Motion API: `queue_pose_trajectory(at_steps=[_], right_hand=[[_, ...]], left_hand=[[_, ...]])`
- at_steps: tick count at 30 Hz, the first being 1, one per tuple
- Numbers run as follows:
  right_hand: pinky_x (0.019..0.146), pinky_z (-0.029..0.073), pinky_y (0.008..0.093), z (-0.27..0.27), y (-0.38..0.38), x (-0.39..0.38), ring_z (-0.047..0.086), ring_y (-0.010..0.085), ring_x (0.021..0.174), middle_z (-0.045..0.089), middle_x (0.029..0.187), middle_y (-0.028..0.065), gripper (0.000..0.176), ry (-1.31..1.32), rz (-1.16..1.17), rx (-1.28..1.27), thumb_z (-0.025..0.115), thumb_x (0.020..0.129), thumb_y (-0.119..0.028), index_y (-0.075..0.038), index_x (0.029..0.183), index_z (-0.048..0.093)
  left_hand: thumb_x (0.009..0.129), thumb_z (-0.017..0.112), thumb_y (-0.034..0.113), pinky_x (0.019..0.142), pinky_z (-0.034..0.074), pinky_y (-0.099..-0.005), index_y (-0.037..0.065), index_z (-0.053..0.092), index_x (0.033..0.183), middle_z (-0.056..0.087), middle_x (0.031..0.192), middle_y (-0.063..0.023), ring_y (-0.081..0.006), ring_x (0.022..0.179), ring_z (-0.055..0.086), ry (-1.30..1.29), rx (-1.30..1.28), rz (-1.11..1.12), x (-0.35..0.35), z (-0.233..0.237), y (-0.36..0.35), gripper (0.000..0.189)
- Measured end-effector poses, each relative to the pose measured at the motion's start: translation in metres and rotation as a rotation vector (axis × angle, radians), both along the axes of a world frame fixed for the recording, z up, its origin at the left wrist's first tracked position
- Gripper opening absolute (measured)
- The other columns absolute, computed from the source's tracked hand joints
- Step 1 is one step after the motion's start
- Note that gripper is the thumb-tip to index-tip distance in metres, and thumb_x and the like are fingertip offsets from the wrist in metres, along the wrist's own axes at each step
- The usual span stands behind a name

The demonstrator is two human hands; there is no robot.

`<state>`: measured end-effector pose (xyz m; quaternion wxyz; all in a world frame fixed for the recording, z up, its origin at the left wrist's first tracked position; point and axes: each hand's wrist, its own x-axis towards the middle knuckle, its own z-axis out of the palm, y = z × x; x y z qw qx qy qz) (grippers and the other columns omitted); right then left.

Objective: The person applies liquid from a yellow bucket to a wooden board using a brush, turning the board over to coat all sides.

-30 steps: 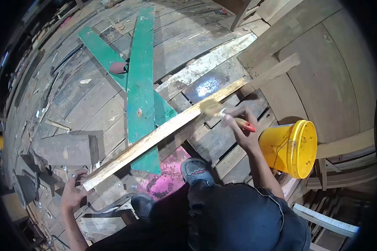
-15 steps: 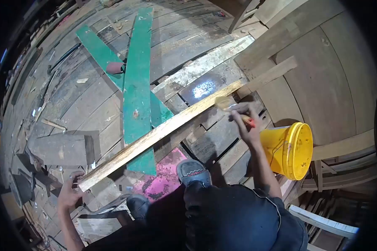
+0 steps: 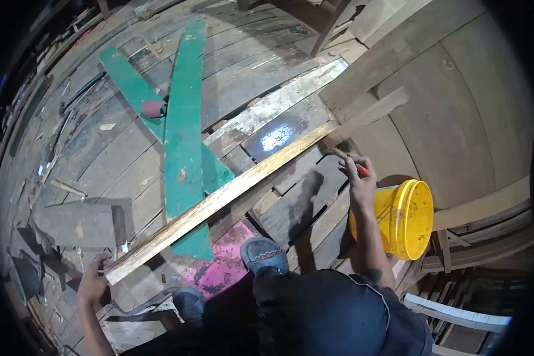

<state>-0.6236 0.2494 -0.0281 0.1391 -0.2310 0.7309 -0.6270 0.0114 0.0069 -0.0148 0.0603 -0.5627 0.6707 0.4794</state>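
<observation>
A long, pale wooden strip (image 3: 231,191) slants across the view, its wet-looking face turned up. At its near left end, my left hand (image 3: 93,283) grips it with fingers curled around the edge. My right hand (image 3: 361,181) is closed on a paintbrush (image 3: 338,153) with a red-tipped handle. The bristles point left, just below the strip's far end. Right beside my right forearm stands a yellow bucket (image 3: 397,216), tilted so that its opening faces right. Two green boards (image 3: 184,118) lie crossed beneath the strip.
A dark reddish cup-like object (image 3: 153,109) rests by the green boards. Large wooden panels (image 3: 445,101) lean at the right. A grey wood block (image 3: 77,224) sits at left, and a pink board (image 3: 222,258) lies near my shoes. Plank flooring (image 3: 118,160) has gaps and scattered scraps.
The brush has moved off the strip's face to just below its far end, with my right hand shifting right relative to the strip. My left hand keeps its grip. The whole view has shifted slightly.
</observation>
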Motion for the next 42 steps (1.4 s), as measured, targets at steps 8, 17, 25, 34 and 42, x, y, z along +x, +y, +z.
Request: queue_pose_trajectory(at_steps=[8, 17, 25, 34, 42], right_hand=[[0.088, 0.056, 0.0308, 0.084, 0.064, -0.027, 0.069, 0.0177, 0.095, 0.068, 0.104, 0.0112, 0.025, 0.269, -0.187, -0.020, 0.059, 0.105, -0.014, 0.005, 0.121, 0.059], [0.072, 0.051, 0.0266, 0.123, 0.242, -0.052, 0.061, 0.0108, 0.078, 0.062, 0.097, 0.0053, 0.022, 0.725, -0.557, 0.237, 0.052, 0.108, -0.020, -0.001, 0.118, 0.056], [0.067, 0.052, 0.0281, 0.068, 0.313, -0.093, 0.063, 0.0108, 0.077, 0.067, 0.096, 0.0048, 0.019, 0.221, -0.405, 0.740, 0.070, 0.098, -0.016, 0.002, 0.103, 0.071], [0.081, 0.056, 0.0371, 0.018, 0.294, -0.133, 0.072, 0.0276, 0.084, 0.075, 0.095, 0.0200, 0.032, 0.314, 0.015, 1.172, 0.069, 0.078, 0.001, -0.006, 0.109, 0.077], [0.075, 0.054, 0.0372, 0.029, 0.266, -0.115, 0.071, 0.0291, 0.078, 0.074, 0.088, 0.0202, 0.022, 0.253, 0.114, 1.169, 0.075, 0.085, -0.014, -0.003, 0.104, 0.076]], left_hand=[[0.097, 0.061, 0.016, 0.082, 0.052, -0.0378, 0.002, 0.062, 0.119, 0.066, 0.095, -0.0134, -0.0232, 0.089, 0.064, -0.115, -0.231, -0.079, 0.035, -0.027, -0.014, 0.027], [0.082, 0.071, 0.008, 0.080, 0.050, -0.0369, 0.003, 0.061, 0.116, 0.063, 0.095, -0.0126, -0.0231, 0.088, 0.062, -0.217, -0.264, -0.122, 0.076, -0.044, -0.041, 0.036], [0.077, 0.074, 0.008, 0.080, 0.050, -0.0389, 0.003, 0.059, 0.110, 0.063, 0.097, -0.0130, -0.0267, 0.090, 0.062, -0.147, -0.271, -0.226, 0.023, -0.025, -0.067, 0.037], [0.074, 0.083, 0.026, 0.086, 0.053, -0.0429, 0.007, 0.068, 0.109, 0.066, 0.103, -0.0170, -0.0331, 0.094, 0.066, -0.438, -0.254, -0.499, -0.016, 0.011, -0.063, 0.042], [0.079, 0.073, 0.028, 0.090, 0.051, -0.0483, 0.007, 0.072, 0.110, 0.069, 0.106, -0.0213, -0.0401, 0.102, 0.065, -0.380, -0.246, -0.628, 0.048, -0.110, -0.065, 0.038]])
